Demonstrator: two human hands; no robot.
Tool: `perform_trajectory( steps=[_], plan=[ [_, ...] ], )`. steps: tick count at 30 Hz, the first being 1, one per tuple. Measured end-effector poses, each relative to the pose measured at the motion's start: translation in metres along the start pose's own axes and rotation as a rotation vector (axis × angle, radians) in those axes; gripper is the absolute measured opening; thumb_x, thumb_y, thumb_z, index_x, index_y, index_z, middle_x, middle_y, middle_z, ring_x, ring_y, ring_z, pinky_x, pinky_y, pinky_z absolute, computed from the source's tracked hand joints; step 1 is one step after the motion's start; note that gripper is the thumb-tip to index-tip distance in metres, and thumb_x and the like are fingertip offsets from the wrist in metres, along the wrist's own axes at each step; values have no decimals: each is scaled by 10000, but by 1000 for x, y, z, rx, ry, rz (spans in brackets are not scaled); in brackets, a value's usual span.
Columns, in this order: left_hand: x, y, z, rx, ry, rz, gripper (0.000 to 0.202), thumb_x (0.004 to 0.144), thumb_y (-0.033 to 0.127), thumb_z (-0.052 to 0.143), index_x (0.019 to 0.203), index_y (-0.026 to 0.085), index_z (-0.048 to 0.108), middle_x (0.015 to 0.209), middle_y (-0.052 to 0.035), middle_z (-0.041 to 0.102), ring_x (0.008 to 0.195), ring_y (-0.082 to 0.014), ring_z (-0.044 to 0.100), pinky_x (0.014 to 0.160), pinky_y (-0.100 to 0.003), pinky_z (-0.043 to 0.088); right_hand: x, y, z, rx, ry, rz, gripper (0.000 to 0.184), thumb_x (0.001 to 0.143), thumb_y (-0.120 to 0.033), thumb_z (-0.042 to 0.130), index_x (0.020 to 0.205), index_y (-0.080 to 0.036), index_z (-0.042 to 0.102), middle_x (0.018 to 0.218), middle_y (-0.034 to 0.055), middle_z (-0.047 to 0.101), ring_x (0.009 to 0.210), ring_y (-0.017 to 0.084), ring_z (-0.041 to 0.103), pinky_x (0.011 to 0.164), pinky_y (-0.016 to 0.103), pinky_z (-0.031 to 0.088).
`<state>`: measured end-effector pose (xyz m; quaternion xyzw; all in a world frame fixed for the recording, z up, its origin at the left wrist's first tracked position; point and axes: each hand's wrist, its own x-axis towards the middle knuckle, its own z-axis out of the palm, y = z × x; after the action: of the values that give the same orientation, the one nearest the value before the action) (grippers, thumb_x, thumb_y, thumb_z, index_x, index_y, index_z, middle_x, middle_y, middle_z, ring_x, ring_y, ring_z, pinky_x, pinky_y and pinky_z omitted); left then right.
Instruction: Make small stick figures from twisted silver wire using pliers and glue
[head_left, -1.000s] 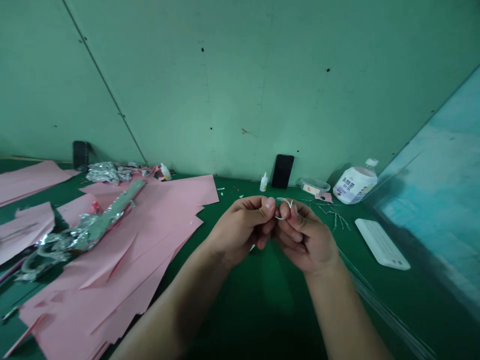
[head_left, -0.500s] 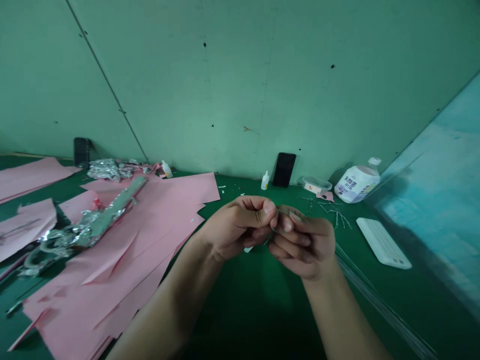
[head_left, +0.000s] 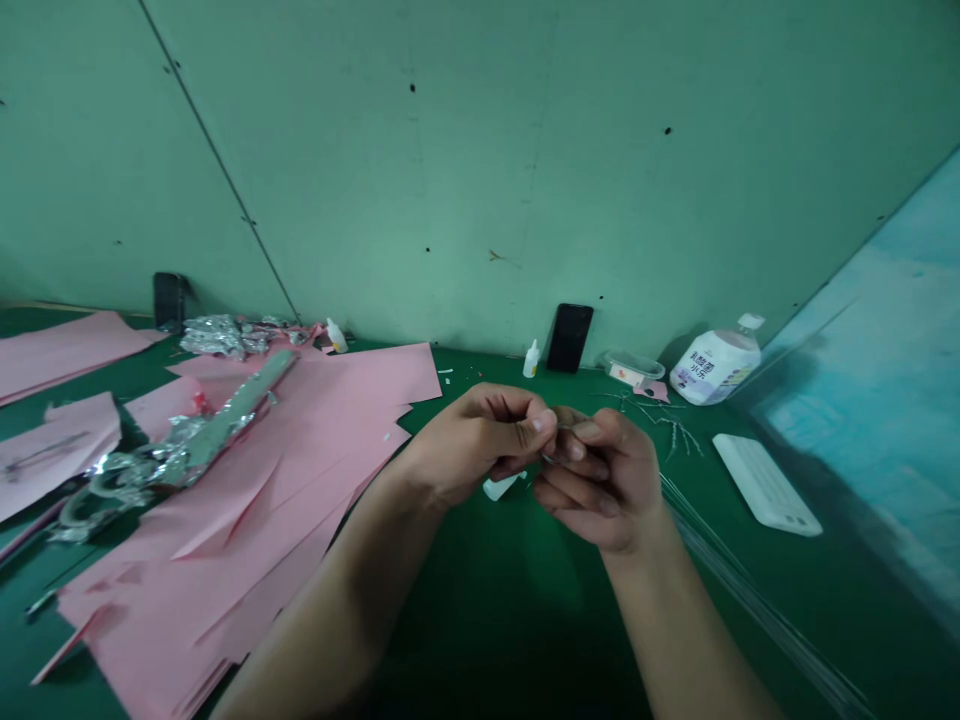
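Note:
My left hand [head_left: 480,440] and my right hand [head_left: 604,480] meet above the green table [head_left: 495,610], both pinched on a thin silvery wire piece [head_left: 556,432] between the fingertips. Most of the wire is hidden by my fingers. A small white glue bottle [head_left: 501,487] lies on the table just under my left hand.
A pile of pink paper sheets [head_left: 247,500] covers the left side, with crumpled foil pieces [head_left: 172,450] on it. At the back wall stand a black phone [head_left: 568,338], a small glue bottle [head_left: 531,359], a clear box [head_left: 634,368] and a white bottle [head_left: 714,365]. A white keyboard-like device [head_left: 765,485] lies at right.
The wire loop that showed above my fingers is now mostly hidden in the pinch. My right hand has turned and dropped slightly. The white glue bottle under my left hand has come into sight.

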<state>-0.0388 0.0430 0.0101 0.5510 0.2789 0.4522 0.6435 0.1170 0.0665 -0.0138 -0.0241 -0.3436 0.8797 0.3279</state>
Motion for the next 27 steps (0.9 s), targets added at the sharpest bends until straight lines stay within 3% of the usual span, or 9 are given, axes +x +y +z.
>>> perform_trajectory(
  steps=[8, 12, 16, 21, 27],
  plan=[
    [-1, 6, -2, 70, 14, -65, 305, 843, 367, 656, 657, 131, 602, 470, 51, 385, 415, -45, 291, 409, -197, 196, 1, -2, -2, -118, 78, -16, 157, 718, -215, 565, 586, -155, 626, 373, -126, 258, 232, 18, 222, 326, 154, 287],
    [1, 8, -2, -41, -12, -151, 251, 858, 324, 604, 685, 143, 610, 462, 35, 441, 369, -60, 368, 367, -182, 248, 1, -8, -4, -181, 145, -72, 141, 711, -232, 650, 618, -126, 657, 492, -66, 470, 328, 9, 207, 268, 135, 198],
    [4, 6, -4, -181, -85, -204, 201, 854, 245, 545, 704, 134, 620, 474, 19, 487, 325, -73, 417, 329, -176, 274, -1, -13, -3, -216, 139, -107, 120, 712, -224, 670, 656, -119, 684, 658, 1, 637, 388, 12, 209, 268, 130, 215],
    [7, 3, -5, -336, -144, -177, 209, 850, 214, 482, 750, 108, 632, 538, -14, 540, 362, -110, 522, 367, -198, 371, -3, -15, 0, -227, 137, -120, 141, 731, -240, 658, 646, -128, 667, 653, -8, 630, 378, 13, 241, 288, 141, 241],
    [7, 2, -4, -350, -128, -186, 160, 848, 205, 538, 756, 109, 626, 529, 4, 527, 370, -106, 535, 385, -188, 379, -4, -16, 4, -287, 194, -165, 130, 723, -248, 666, 646, -142, 674, 622, -14, 602, 387, 24, 242, 288, 136, 226]
  ],
)
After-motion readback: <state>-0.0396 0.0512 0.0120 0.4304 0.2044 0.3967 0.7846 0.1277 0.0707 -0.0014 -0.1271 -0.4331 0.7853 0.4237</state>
